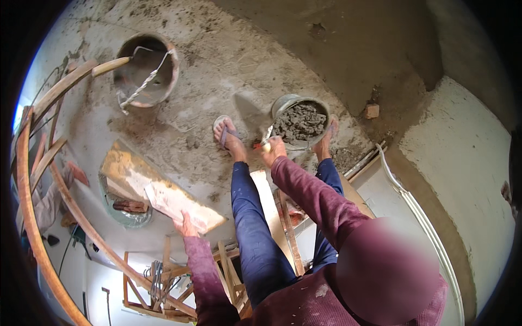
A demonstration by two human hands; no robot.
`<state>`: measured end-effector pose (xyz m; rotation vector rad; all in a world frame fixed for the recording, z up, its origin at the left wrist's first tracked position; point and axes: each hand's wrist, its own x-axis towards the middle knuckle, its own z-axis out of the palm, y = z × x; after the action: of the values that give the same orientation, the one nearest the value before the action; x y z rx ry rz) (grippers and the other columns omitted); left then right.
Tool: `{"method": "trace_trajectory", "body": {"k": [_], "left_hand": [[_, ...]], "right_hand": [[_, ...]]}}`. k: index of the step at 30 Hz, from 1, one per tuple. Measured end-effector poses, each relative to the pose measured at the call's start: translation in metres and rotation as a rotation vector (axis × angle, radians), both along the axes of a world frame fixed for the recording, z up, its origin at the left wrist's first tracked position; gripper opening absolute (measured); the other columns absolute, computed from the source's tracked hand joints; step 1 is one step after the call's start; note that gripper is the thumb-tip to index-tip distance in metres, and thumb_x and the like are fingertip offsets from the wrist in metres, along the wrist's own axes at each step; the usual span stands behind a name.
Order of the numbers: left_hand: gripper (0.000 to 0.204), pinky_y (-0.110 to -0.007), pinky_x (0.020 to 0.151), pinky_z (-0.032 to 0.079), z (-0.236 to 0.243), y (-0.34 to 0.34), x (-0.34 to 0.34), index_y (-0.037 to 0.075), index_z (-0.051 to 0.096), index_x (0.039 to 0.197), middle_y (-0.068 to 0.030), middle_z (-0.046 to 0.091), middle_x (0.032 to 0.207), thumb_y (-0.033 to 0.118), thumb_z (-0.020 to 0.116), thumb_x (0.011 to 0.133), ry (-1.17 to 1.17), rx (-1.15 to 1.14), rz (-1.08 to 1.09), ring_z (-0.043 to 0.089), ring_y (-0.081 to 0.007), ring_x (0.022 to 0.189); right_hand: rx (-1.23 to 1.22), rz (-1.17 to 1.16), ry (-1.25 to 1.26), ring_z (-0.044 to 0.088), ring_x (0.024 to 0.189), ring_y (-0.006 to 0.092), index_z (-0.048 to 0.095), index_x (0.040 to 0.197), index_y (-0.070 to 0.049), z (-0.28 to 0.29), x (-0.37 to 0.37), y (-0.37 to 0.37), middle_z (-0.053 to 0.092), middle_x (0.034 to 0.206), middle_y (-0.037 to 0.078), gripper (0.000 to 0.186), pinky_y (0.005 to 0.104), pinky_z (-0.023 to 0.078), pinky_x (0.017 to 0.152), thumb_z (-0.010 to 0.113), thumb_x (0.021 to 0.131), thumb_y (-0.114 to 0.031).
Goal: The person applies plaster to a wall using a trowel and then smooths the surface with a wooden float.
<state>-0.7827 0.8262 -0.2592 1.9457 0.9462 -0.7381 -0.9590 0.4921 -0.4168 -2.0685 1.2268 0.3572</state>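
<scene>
Along the bottom of the frame is a person in a maroon top (304, 301) and blue trousers (250, 223), dotted with pale specks; left of centre, low down, the left hand (186, 225) touches the near end of a broad wooden board (157, 179), its face smeared pale; glare there makes it hard to tell whether those fingers grip or merely rest; at the centre, the right hand (275, 150) has its fingers curled around a pale handle (266, 147) beside the near rim of a grey bucket (280, 105), heaped with lumpy grey mortar (299, 122); the bucket stands between two feet in flip-flops (228, 136); curved wooden bars (32, 217) sweep down the left edge; toward the upper right lies a brick fragment (372, 111); farther off, at upper left, is a larger tub (173, 70) with a twisted pale cord (142, 88).
</scene>
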Motion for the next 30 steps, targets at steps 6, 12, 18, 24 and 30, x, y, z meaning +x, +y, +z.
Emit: {"method": "trace_trajectory", "body": {"k": [6, 12, 18, 24, 30], "left_hand": [[0.051, -0.035, 0.085, 0.045, 0.018, 0.008, -0.024, -0.006, 0.046, 0.119, -0.0171, 0.055, 0.113, 0.022, 0.065, 0.08, -0.074, 0.251, -0.189, 0.054, -0.0238, 0.1], [0.06, -0.04, 0.087, 0.041, 0.032, -0.064, 0.033, -0.008, 0.046, 0.117, -0.0251, 0.055, 0.107, 0.033, 0.066, 0.077, -0.244, 0.206, -0.459, 0.054, -0.0351, 0.099], [0.067, -0.043, 0.091, 0.039, 0.053, -0.177, 0.199, -0.006, 0.043, 0.124, -0.0298, 0.051, 0.114, 0.036, 0.065, 0.076, -0.488, 0.233, -0.829, 0.051, -0.0409, 0.106], [0.064, -0.04, 0.093, 0.04, 0.029, -0.258, 0.305, 0.001, 0.043, 0.125, -0.0239, 0.054, 0.114, 0.044, 0.058, 0.08, -0.288, 0.314, -1.047, 0.052, -0.0361, 0.107], [0.069, -0.038, 0.1, 0.034, -0.099, -0.204, 0.245, 0.005, 0.035, 0.134, -0.023, 0.047, 0.125, 0.046, 0.055, 0.082, -0.13, 0.46, -1.097, 0.045, -0.0337, 0.119]], "right_hand": [[0.449, 0.285, 0.163, 0.054, 0.102, 0.035, 0.049, 0.12, -0.015, 0.054, 0.055, -0.035, 0.039, 0.135, 0.011, 0.051, 0.0412, 0.044, 0.085, 0.058, 0.077, -0.042], [0.349, 0.849, 0.091, 0.057, 0.086, 0.0351, 0.055, 0.097, -0.006, 0.038, 0.007, -0.062, 0.057, 0.085, 0.017, 0.033, 0.0418, 0.046, 0.073, 0.062, 0.068, -0.021], [0.544, -0.332, -0.032, 0.053, 0.069, 0.0194, 0.055, 0.086, -0.004, 0.093, -0.035, -0.072, 0.055, 0.074, 0.006, 0.026, 0.0323, 0.044, 0.066, 0.067, 0.063, -0.008], [0.596, -0.423, -0.034, 0.049, 0.065, 0.0114, 0.053, 0.079, -0.005, 0.1, -0.04, -0.094, 0.051, 0.07, -0.001, 0.02, 0.0259, 0.041, 0.061, 0.065, 0.062, -0.005], [0.517, -0.536, -0.106, 0.049, 0.06, 0.0099, 0.053, 0.077, -0.004, 0.114, -0.027, -0.132, 0.051, 0.066, 0.0, 0.016, 0.0249, 0.042, 0.055, 0.062, 0.064, -0.006]]}}
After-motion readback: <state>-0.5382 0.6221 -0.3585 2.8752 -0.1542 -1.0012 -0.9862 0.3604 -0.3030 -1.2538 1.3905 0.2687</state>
